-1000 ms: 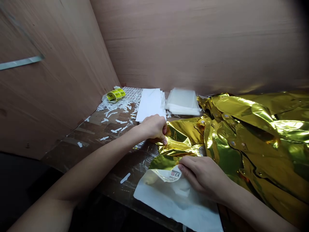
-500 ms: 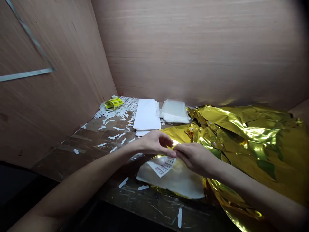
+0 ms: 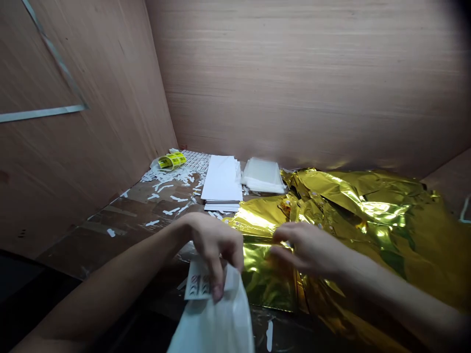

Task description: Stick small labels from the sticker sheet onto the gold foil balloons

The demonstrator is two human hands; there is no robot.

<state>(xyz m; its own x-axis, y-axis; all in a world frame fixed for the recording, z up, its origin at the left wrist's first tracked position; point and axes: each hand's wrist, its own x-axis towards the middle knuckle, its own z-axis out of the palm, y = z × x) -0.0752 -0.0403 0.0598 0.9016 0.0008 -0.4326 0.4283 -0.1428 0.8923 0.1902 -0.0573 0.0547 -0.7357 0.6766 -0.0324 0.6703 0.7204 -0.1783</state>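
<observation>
Low in front of me, my left hand (image 3: 217, 250) pinches a limp, translucent white sheet (image 3: 217, 321), which hangs below the fingers past the bottom of the view; whether it is a single sheet or a bag I cannot tell. Caught in the same hand is a small white sticker sheet (image 3: 195, 282) with dark printed marks. My right hand (image 3: 303, 247), blurred by motion, has its thumb and fingers apart and holds nothing visible. It hovers over or lightly touches a flat gold foil piece (image 3: 268, 284).
Crumpled gold foil (image 3: 368, 211) covers the right side of the table. At the back stand a stack of white cards (image 3: 221, 179) and a pile of frosted sheets (image 3: 263, 174). White paper scraps (image 3: 172, 179) and a curled yellow label strip (image 3: 172, 160) lie left, beside wooden walls (image 3: 91, 98).
The white sheet has been lifted off the gold foil and drawn down and left in my left hand, with the sticker sheet. My hands, together before, are now apart.
</observation>
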